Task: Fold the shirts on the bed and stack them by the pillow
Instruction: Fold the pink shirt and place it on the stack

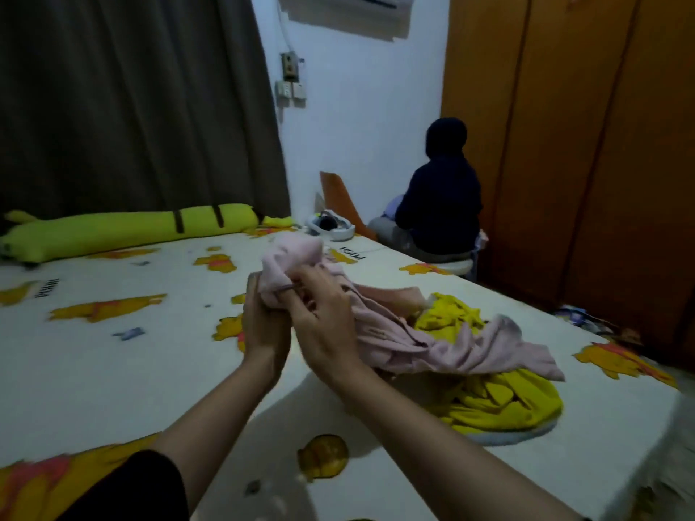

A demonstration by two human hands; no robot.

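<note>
In the head view, the left hand and the right hand are side by side, touching, both with fingers curled round one bunched end of the pink shirt; the rest of it trails off to the right of the hands, over the yellow shirt on the bed; far beyond the left hand lies a long yellow pillow, maybe a toy; a person in dark clothes sits beyond the bed.

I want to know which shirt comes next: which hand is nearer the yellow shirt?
Right. The right hand grips the pink shirt just beside the yellow shirt; the left hand grips the same pink cloth farther away.
</note>
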